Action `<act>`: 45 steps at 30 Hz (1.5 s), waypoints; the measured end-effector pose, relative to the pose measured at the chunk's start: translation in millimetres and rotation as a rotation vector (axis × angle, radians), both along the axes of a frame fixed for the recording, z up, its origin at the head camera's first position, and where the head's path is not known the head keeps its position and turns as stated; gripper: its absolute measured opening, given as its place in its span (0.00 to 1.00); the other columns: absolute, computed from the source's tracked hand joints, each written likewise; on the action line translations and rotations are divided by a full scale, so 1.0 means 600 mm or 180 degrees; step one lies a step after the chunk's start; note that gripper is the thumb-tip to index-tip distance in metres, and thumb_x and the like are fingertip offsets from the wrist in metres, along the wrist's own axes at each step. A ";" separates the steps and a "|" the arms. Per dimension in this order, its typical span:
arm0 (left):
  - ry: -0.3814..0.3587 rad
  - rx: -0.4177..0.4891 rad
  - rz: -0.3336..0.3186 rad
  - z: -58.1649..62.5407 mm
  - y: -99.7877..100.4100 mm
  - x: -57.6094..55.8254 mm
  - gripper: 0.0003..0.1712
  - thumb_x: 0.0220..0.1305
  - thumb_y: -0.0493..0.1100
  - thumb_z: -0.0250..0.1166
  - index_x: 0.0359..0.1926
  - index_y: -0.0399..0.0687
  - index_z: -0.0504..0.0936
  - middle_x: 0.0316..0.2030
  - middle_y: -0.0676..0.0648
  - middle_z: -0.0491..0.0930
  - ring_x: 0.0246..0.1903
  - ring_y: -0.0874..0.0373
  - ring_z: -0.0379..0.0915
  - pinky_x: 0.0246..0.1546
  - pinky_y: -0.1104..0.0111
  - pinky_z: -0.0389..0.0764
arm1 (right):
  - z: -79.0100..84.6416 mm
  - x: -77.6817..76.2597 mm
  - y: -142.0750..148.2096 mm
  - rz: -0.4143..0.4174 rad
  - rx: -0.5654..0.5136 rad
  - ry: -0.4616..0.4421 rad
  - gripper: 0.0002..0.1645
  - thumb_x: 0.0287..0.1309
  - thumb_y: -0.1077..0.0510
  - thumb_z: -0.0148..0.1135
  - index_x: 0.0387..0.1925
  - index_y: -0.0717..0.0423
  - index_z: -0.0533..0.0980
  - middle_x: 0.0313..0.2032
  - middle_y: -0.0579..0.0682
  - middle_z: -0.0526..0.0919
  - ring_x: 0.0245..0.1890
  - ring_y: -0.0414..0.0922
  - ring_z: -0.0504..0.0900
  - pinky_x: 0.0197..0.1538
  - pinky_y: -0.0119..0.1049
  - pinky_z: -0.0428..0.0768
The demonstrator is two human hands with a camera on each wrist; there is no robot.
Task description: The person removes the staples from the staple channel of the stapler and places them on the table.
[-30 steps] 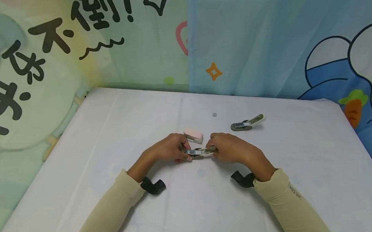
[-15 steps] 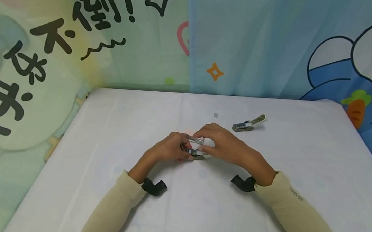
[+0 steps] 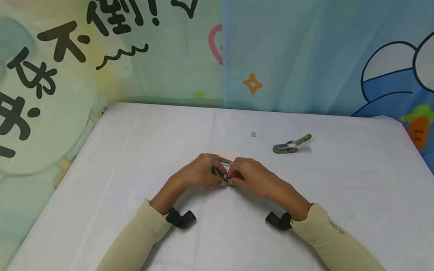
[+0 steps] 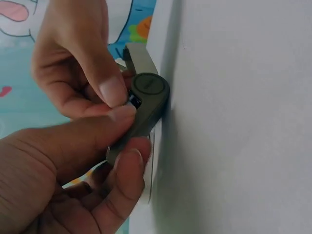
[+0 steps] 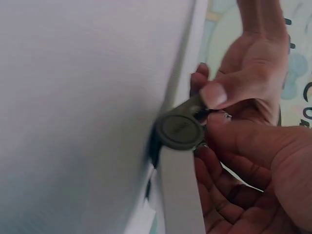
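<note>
A small dark olive stapler, unfolded, lies between my two hands, its round pivot end facing down toward the table in the left wrist view. My left hand grips one arm of it between thumb and fingers. The right hand has its thumb and forefinger curled in at the stapler's middle, around a dark shiny slot. Whether those fingertips pinch a separate small piece, I cannot tell. Past the pivot the other arm sticks out pale in the right wrist view. Behind the hands sits a pink stapler, partly hidden.
Another unfolded olive stapler rests toward the back right of the white table. A tiny grey piece lies to its left. A printed curtain hangs behind the table's far edge.
The right hand left the stapler's right end, reached over its middle with spread fingers, then came down with curled fingertips at the slot. The left hand keeps its grip in place.
</note>
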State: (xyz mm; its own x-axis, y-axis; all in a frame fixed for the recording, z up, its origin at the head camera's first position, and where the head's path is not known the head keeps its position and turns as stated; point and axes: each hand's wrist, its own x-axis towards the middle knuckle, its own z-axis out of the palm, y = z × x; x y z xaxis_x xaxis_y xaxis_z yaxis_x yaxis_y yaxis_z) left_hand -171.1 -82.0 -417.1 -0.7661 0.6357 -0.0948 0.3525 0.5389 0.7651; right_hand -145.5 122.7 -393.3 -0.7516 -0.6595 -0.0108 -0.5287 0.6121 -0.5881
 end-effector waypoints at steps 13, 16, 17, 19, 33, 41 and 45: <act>0.0041 -0.0045 -0.0053 0.004 0.003 0.005 0.11 0.50 0.34 0.77 0.37 0.42 0.88 0.35 0.52 0.77 0.36 0.59 0.71 0.39 0.68 0.73 | -0.018 0.002 -0.008 -0.0183 -0.0329 -0.0024 0.01 0.57 0.65 0.69 0.33 0.58 0.84 0.29 0.41 0.80 0.30 0.37 0.74 0.32 0.33 0.74; 0.0025 -0.0056 -0.0060 0.006 0.003 0.005 0.11 0.49 0.34 0.76 0.37 0.42 0.88 0.35 0.52 0.77 0.36 0.59 0.71 0.40 0.68 0.73 | -0.019 0.003 -0.009 -0.0259 -0.0436 -0.0109 0.03 0.56 0.66 0.69 0.33 0.58 0.83 0.29 0.42 0.80 0.28 0.37 0.75 0.31 0.33 0.75; 0.0022 -0.0055 -0.0066 0.007 0.002 0.005 0.11 0.49 0.34 0.76 0.37 0.42 0.89 0.35 0.52 0.77 0.36 0.58 0.71 0.39 0.68 0.73 | -0.019 0.003 -0.009 -0.0275 -0.0460 -0.0134 0.03 0.56 0.66 0.69 0.33 0.58 0.82 0.29 0.42 0.80 0.28 0.37 0.75 0.30 0.33 0.75; 0.0020 -0.0049 -0.0081 0.008 0.002 0.006 0.11 0.49 0.33 0.76 0.37 0.42 0.89 0.35 0.52 0.77 0.36 0.59 0.71 0.39 0.68 0.73 | -0.020 0.003 -0.010 -0.0272 -0.0475 -0.0122 0.03 0.56 0.66 0.69 0.33 0.58 0.83 0.29 0.43 0.80 0.28 0.37 0.75 0.31 0.33 0.75; 0.0078 -0.0052 -0.0109 0.004 0.002 0.006 0.08 0.52 0.33 0.74 0.36 0.44 0.89 0.35 0.53 0.78 0.35 0.60 0.72 0.37 0.70 0.74 | -0.019 0.004 -0.012 -0.0080 -0.0367 0.0299 0.03 0.56 0.65 0.68 0.31 0.55 0.85 0.30 0.41 0.77 0.28 0.36 0.71 0.32 0.33 0.73; 0.0063 -0.0052 -0.0137 0.005 0.000 0.004 0.09 0.52 0.34 0.75 0.37 0.43 0.88 0.37 0.52 0.79 0.37 0.60 0.73 0.42 0.68 0.74 | -0.014 -0.001 -0.007 0.0075 -0.0478 0.0424 0.06 0.56 0.67 0.65 0.27 0.54 0.82 0.33 0.42 0.78 0.31 0.37 0.75 0.35 0.33 0.75; 0.0069 -0.0118 -0.0142 0.004 -0.001 0.003 0.09 0.50 0.34 0.76 0.35 0.43 0.88 0.35 0.54 0.81 0.36 0.61 0.73 0.41 0.69 0.73 | -0.012 -0.008 0.003 0.0078 -0.0604 0.0326 0.07 0.56 0.68 0.64 0.27 0.56 0.83 0.35 0.43 0.80 0.31 0.37 0.76 0.33 0.32 0.76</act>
State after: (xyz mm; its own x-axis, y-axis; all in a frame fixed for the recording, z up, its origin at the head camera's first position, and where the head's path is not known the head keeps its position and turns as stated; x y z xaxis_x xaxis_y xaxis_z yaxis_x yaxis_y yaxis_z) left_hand -169.6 -82.7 -414.5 -0.7392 0.6656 -0.1026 0.3930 0.5501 0.7369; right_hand -150.1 124.3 -400.6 -0.7261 -0.6606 0.1908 -0.6049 0.4818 -0.6340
